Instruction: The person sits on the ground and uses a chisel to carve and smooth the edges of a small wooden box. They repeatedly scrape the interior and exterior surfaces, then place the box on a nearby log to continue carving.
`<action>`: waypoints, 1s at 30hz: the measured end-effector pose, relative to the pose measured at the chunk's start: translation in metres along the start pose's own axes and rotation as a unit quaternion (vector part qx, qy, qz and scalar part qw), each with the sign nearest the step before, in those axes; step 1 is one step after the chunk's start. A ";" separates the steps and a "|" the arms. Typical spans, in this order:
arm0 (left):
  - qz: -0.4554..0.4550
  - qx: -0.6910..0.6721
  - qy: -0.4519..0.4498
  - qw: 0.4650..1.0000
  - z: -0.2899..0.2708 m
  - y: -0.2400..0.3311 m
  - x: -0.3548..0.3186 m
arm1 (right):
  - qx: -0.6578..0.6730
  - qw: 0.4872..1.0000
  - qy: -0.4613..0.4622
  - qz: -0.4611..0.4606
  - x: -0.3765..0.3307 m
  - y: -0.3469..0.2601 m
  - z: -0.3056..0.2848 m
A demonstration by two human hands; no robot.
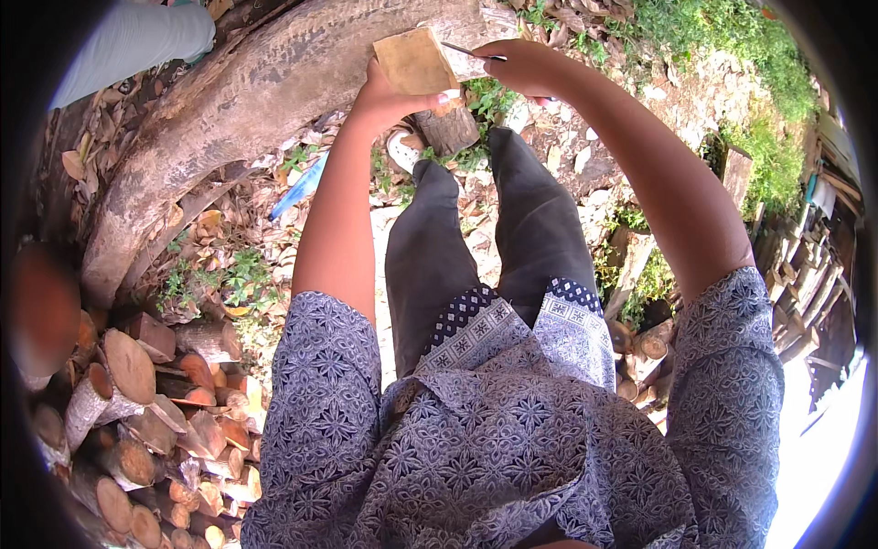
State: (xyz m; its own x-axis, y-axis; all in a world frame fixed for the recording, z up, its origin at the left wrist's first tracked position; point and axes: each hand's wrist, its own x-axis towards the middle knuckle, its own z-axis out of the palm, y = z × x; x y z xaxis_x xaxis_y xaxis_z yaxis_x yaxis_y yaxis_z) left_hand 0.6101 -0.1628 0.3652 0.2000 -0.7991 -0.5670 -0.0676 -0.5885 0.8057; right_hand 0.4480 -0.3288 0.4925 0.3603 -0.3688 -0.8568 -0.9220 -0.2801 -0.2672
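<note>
A squarish, pale-brown wooden block (416, 62) is held up at the top middle, tilted, with a flat face showing. My left hand (389, 102) grips it from the left and below, the thumb along its lower edge. My right hand (519, 69) is closed around a slim dark tool, perhaps a knife. The thin shaft of this tool (460, 48) points left, its tip at or close to the block's right edge. From this view I cannot tell whether the tip touches the wood. My right fingers partly hide the tool's other end.
A thick curved log (219, 101) lies across the far left, beyond my knees. A short cut log (447, 131) stands below the block. Stacked firewood (137, 430) fills the lower left, with more split wood (809, 274) at right. A blue strip (300, 189) lies among dry leaves.
</note>
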 end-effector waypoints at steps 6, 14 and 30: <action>-0.004 -0.061 -0.019 0.998 0.003 -0.012 0.007 | 0.000 1.000 0.012 -0.024 -0.025 -0.001 -0.003; -0.014 0.006 -0.008 1.000 0.001 0.008 -0.003 | -0.062 0.997 0.018 -0.037 -0.007 -0.015 -0.008; 0.026 -0.060 -0.020 0.998 0.001 -0.004 0.006 | -0.198 0.979 0.027 -0.046 0.052 -0.027 -0.003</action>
State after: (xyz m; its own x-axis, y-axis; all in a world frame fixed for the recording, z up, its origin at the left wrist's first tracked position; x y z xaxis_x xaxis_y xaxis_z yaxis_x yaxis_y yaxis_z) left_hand 0.6104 -0.1658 0.3581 0.1607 -0.8339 -0.5281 0.0419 -0.5288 0.8477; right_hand 0.4925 -0.3432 0.4567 0.4557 -0.3696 -0.8098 -0.7624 -0.6316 -0.1407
